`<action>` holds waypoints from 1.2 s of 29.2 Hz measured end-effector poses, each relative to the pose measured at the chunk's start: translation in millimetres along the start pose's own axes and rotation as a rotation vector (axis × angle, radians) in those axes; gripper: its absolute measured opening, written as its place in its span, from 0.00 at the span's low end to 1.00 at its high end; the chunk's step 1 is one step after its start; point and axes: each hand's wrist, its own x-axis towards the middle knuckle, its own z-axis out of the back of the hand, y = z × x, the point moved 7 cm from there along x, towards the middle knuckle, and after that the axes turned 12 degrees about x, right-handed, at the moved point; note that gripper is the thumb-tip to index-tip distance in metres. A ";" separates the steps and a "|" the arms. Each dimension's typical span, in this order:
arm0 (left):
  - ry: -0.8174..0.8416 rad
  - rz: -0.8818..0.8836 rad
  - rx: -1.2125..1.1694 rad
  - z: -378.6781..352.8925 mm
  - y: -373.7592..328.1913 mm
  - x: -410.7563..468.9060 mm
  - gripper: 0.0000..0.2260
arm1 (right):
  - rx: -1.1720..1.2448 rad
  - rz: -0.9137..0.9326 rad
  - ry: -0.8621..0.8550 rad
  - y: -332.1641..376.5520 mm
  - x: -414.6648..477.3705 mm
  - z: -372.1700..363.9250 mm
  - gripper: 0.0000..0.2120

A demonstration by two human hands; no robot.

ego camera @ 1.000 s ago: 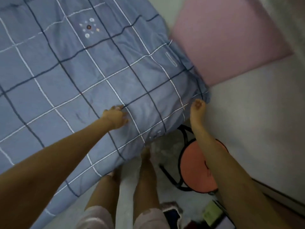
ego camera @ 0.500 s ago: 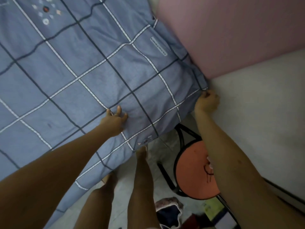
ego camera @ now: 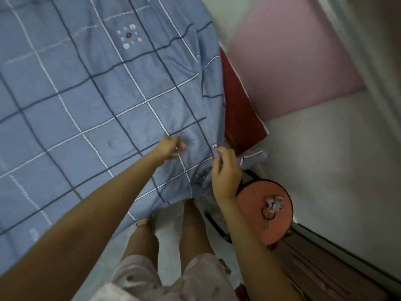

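Observation:
A blue quilt [ego camera: 91,101] with a grid of dark and white lines covers the bed and fills the left of the view. My left hand [ego camera: 170,146] lies on its near right part with fingers curled into the cloth. My right hand [ego camera: 225,170] pinches the bunched corner of the quilt at the bed's near right edge. The quilt's right edge is pulled inward, baring a dark red mattress [ego camera: 240,118] beneath it.
A round orange stool [ego camera: 256,222] with a black frame stands on the floor right of my legs, a small crumpled thing on its seat. A pink panel [ego camera: 293,61] covers the wall behind the bed. A white wall runs along the right.
My right hand came in from the far corner toward my left hand, dragging the quilt's corner with it. The red mattress now shows along the right edge. The view tilted.

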 end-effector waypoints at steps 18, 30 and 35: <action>-0.360 -0.253 -0.744 129.0 134.6 -287.2 0.10 | 0.469 -0.646 0.798 240.5 -123.9 -95.8 0.16; -0.684 -0.382 -0.405 138.7 154.5 -369.9 0.19 | 0.415 -0.098 0.839 338.1 -121.2 -73.2 0.06; -0.816 -0.441 -0.389 130.9 143.0 -402.1 0.23 | 0.319 -0.032 1.070 366.1 -144.9 -81.8 0.13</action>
